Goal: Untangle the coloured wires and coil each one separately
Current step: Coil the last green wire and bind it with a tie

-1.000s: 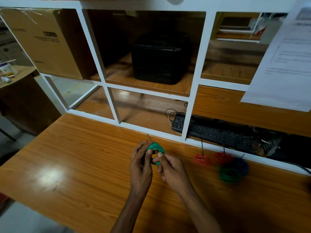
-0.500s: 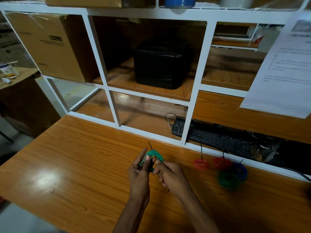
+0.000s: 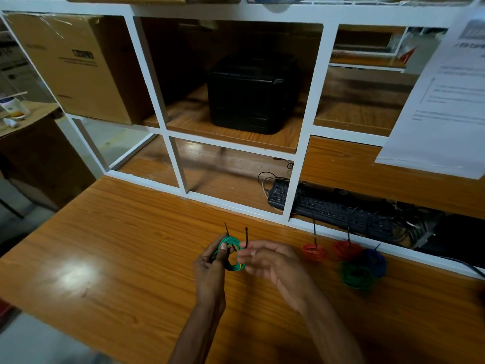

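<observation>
The person is showing two bare forearms, with no sleeve, watch, ring or glove appearing on either. The left hand [image 3: 210, 269] is showing its back and a short thumbnail. The right hand [image 3: 273, 266] is showing slender fingers [image 3: 249, 254] and a bare wrist.

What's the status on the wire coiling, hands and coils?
Left hand grips green coil; right hand pinches its black tie end. Four coils lie finished by the shelf frame. Nothing in the way.
</observation>
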Action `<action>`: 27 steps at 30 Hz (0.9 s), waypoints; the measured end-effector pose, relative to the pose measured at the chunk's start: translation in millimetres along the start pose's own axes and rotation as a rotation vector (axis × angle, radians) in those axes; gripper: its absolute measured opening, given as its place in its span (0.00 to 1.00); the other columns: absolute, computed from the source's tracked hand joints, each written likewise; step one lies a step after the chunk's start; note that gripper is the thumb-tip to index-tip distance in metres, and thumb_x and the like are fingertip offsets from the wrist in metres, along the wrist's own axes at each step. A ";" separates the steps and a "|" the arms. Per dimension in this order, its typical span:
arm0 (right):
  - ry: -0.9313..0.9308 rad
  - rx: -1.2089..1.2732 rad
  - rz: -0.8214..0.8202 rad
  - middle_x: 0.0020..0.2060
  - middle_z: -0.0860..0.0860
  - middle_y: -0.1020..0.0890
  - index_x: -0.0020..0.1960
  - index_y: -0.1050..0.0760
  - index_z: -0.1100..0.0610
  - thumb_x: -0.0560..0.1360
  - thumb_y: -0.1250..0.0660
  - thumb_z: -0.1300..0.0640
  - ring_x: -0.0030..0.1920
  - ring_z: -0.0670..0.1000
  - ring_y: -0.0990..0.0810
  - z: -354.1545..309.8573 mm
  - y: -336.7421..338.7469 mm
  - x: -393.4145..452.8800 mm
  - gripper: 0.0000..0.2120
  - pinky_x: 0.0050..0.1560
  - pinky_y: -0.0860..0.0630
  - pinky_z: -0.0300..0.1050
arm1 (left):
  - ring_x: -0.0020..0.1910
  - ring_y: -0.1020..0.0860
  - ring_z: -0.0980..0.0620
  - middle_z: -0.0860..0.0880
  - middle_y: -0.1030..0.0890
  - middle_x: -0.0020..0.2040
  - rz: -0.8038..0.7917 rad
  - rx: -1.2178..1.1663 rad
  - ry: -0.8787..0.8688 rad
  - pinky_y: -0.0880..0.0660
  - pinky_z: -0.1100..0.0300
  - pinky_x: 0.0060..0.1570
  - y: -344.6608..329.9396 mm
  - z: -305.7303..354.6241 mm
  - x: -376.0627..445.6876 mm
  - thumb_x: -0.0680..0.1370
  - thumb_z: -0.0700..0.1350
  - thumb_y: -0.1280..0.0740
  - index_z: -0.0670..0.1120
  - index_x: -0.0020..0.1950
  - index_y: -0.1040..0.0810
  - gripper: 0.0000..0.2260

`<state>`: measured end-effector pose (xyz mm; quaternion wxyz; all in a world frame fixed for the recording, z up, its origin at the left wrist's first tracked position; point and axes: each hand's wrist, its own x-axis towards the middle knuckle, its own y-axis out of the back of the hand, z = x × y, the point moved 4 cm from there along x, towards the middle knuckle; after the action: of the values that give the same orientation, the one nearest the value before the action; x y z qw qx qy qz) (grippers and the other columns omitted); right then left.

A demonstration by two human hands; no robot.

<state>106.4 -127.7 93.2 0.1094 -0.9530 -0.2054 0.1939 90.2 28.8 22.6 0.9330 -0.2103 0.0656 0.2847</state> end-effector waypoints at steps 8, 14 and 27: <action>0.181 -0.220 0.262 0.43 0.54 0.14 0.47 0.14 0.49 0.77 0.28 0.47 0.43 0.48 0.19 -7.5 14.1 -0.9 0.07 0.41 0.23 0.42 | 0.56 0.14 0.50 0.45 0.13 0.57 -0.023 0.015 0.024 0.18 0.65 0.47 -2.3 1.1 -0.8 0.83 0.38 0.32 0.45 0.64 0.16 0.11; 0.351 -0.496 0.461 0.50 0.41 0.16 0.58 0.16 0.42 0.81 0.34 0.44 0.52 0.38 0.20 -13.0 27.4 5.8 0.10 0.53 0.23 0.40 | 0.59 0.15 0.52 0.51 0.12 0.58 -0.159 0.122 -0.007 0.18 0.62 0.53 -9.2 5.2 -6.6 0.82 0.39 0.30 0.48 0.63 0.15 0.12; 0.100 -0.219 0.356 0.31 0.45 0.23 0.38 0.17 0.55 0.82 0.37 0.57 0.35 0.44 0.27 -14.1 33.9 4.7 0.17 0.34 0.34 0.40 | 0.63 0.17 0.53 0.52 0.13 0.60 -0.469 0.355 -0.162 0.19 0.60 0.56 -23.1 10.2 -16.0 0.82 0.36 0.32 0.46 0.64 0.15 0.13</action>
<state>128.0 -157.7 94.6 -0.0207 -0.9889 -0.0481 0.1391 89.9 7.9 43.9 0.9976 -0.0297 -0.0105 0.0616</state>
